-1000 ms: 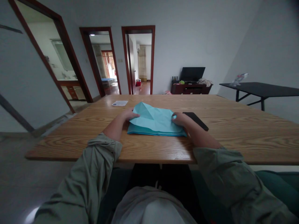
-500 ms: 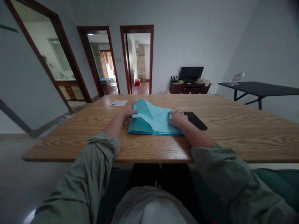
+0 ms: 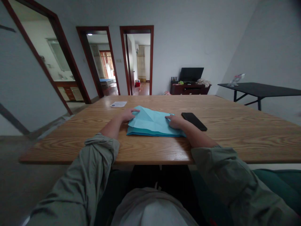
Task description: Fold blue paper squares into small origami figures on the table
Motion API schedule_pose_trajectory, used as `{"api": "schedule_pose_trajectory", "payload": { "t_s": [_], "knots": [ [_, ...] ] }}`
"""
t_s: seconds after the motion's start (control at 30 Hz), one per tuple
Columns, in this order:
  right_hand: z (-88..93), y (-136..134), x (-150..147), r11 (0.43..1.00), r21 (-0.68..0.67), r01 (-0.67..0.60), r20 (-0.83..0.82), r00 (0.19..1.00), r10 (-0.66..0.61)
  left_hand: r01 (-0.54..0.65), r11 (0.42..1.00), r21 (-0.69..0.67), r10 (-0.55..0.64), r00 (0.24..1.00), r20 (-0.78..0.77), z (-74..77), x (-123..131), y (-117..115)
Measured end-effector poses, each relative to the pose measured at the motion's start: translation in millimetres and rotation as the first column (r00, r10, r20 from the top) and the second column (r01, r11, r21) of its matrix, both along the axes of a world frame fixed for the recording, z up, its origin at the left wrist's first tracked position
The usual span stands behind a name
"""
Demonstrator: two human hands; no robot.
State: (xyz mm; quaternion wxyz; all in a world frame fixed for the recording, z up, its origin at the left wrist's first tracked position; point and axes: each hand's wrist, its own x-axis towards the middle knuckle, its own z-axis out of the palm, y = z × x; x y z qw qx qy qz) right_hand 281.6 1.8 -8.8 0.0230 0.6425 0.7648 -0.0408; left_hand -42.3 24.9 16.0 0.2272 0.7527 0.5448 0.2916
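A folded sheet of light blue paper [image 3: 152, 121] lies in layers on the wooden table in front of me, with crease lines across its top. My left hand [image 3: 127, 115] rests at the sheet's left edge, its index finger stretched onto the top layer. On the right part of the paper, my right hand [image 3: 176, 121] presses with its index finger extended and its other fingers bent. Both hands touch the paper without visibly gripping it. Just right of my right hand lies a black phone [image 3: 194, 121].
A small white printed card [image 3: 118, 104] lies at the far left of the wooden table [image 3: 235, 125]. Beyond stand a black folding table [image 3: 263, 90] with a clear plastic item on it, and a dark cabinet [image 3: 190, 89] carrying a monitor [image 3: 191, 74].
The raised upper left part of the paper has come down flatter. My left hand has let go of that edge and shifted slightly left. My right index finger has moved slightly left.
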Motion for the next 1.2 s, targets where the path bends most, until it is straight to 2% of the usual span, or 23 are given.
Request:
{"api": "schedule_pose_trajectory", "payload": {
  "t_s": [0.13, 0.27, 0.37, 0.47, 0.53, 0.63, 0.73, 0.9, 1.0, 1.1, 1.2],
  "knots": [
    [-0.2, 0.0, 0.2, 1.0, 0.016, 0.01, 0.016, 1.0, -0.01, 0.082, 0.996, -0.021, -0.084, 0.927, -0.365, -0.3, -1.1, 4.1],
    [-0.2, -1.3, -0.2, 0.997, 0.067, -0.027, 0.013, 1.0, 0.027, 0.114, 0.992, -0.045, -0.12, 0.836, -0.536, -1.0, 1.6, 1.6],
    [-0.2, -4.5, -3.6, 0.992, 0.109, -0.07, 0.017, 0.998, 0.068, 0.072, 0.997, -0.036, -0.079, 0.795, -0.601, -1.2, 7.5, -7.7],
    [-2.0, -8.2, -10.3, 0.986, 0.164, -0.044, 0.02, 0.999, 0.042, 0.0, 0.998, 0.062, 0.04, 0.763, -0.645, -2.6, 23.4, -22.8],
    [-3.9, -9.6, -15.2, 0.98, 0.197, -0.015, 0.016, 1.0, 0.012, 0.051, 0.987, 0.152, 0.06, 0.763, -0.644, -5.9, 40.6, -33.8],
    [-6.5, -9.3, -19.6, 0.974, 0.228, -0.011, 0.012, 1.0, 0.008, 0.209, 0.973, 0.098, -0.107, 0.786, -0.609, -13.9, 68.3, -46.3],
    [-7.7, -8.6, -19.3, 0.969, 0.246, -0.006, -0.001, 1.0, 0.006, 0.211, 0.977, -0.037, -0.193, 0.796, -0.574, -21.6, 84.3, -49.5],
    [-7.2, -12.2, -26.4, 0.971, 0.237, 0.035, -0.012, 0.999, -0.033, 0.183, 0.981, -0.07, -0.19, 0.801, -0.567, -27.3, 83.4, -42.7],
    [-6.3, -12.1, -47.7, 0.965, 0.262, 0.005, -0.009, 1.0, -0.003, 0.15, 0.986, -0.077, -0.165, 0.782, -0.601, -28.7, 82.4, -38.8],
    [-6.2, -4.6, -73.4, 0.971, 0.226, -0.075, -0.045, 0.995, 0.087, 0.132, 0.988, -0.076, -0.15, 0.758, -0.635, -29.2, 83.4, -36.8],
    [-8.3, 8.6, -87.1, 0.989, 0.146, -0.037, -0.102, 0.993, 0.052, 0.134, 0.987, -0.084, -0.156, 0.749, -0.644, -28.1, 83.2, -36.7]
  ]
}}
